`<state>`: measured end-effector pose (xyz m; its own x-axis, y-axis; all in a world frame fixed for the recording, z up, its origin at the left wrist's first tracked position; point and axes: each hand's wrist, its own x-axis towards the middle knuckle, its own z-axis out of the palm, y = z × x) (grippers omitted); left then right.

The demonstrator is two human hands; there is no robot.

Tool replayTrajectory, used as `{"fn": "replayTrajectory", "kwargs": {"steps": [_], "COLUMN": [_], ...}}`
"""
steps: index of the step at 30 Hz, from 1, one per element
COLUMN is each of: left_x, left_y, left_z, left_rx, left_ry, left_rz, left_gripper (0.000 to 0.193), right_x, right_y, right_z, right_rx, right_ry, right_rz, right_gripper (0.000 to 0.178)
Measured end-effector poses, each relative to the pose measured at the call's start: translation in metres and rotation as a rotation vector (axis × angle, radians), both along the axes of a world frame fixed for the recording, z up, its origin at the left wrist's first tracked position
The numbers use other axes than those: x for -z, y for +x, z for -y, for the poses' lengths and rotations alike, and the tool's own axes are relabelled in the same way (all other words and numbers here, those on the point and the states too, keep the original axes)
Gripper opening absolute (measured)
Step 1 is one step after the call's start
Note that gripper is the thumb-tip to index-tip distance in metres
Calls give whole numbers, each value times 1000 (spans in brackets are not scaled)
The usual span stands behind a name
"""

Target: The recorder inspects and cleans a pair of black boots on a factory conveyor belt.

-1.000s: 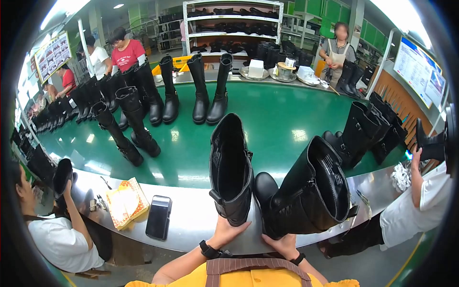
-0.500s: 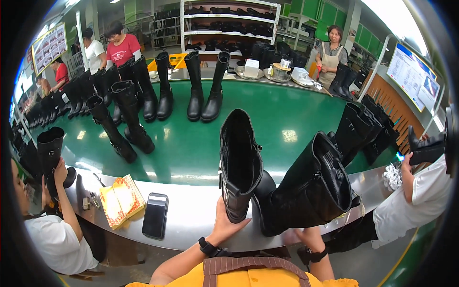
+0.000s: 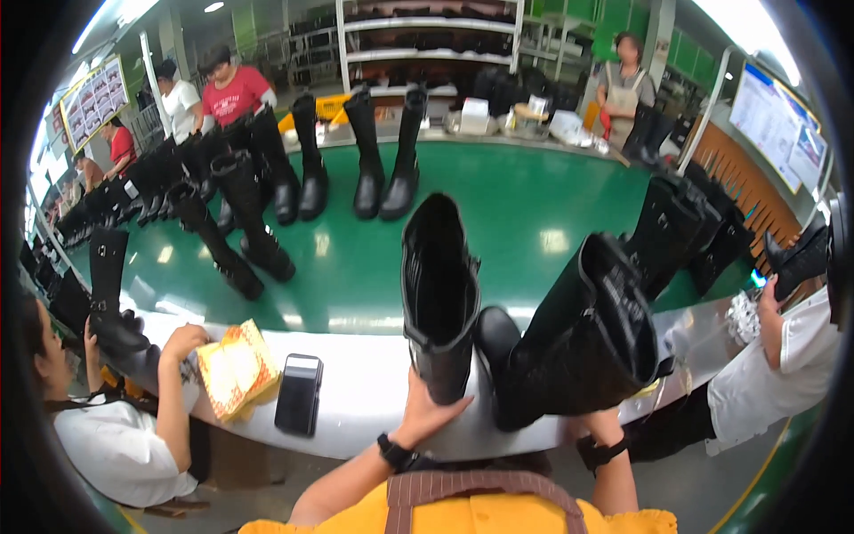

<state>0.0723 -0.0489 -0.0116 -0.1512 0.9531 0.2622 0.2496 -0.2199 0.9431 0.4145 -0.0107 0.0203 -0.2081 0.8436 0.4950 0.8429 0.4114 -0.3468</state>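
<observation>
A tall black boot (image 3: 440, 294) stands in front of me with its open top toward my view. My left hand (image 3: 433, 411) wraps round the back of its lower shaft, thumb stretched to the right. To its right, a second tall black boot (image 3: 556, 347) rests on the metal edge of the table, its shaft leaning right and its rounded toe pointing away from me. My right hand (image 3: 598, 429) is low behind this boot's shaft, near its heel side; the boot and blur hide its fingers.
Left of me lie a black phone (image 3: 299, 394) and yellow patterned papers (image 3: 238, 369). More boots (image 3: 382, 160) stand across the green tabletop (image 3: 356, 258) and at the right (image 3: 665, 231). Co-workers sit close on both sides, each handling a boot.
My view has shifted slightly; both my hands stay by the same two boots. The left co-worker's boot has become more upright, and that person's nearer hand has moved beside the yellow papers.
</observation>
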Motion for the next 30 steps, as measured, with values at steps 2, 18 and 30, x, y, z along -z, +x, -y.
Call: {"fn": "replayTrajectory", "kwargs": {"steps": [2, 18, 30], "left_x": [2, -38, -97], "left_y": [0, -27, -22], "left_z": [0, -1, 28], "left_rx": [11, 41, 277], "left_ry": [-153, -142, -276], "left_rz": [45, -36, 905], "left_gripper": [94, 71, 38], "right_x": [-23, -38, -35], "right_y": [-11, -105, -99], "right_z": [11, 34, 32], "right_rx": [-119, -257, -440], "right_ry": [-323, -604, -913], "right_rz": [-275, -426, -1538], "right_gripper": [50, 66, 50]}}
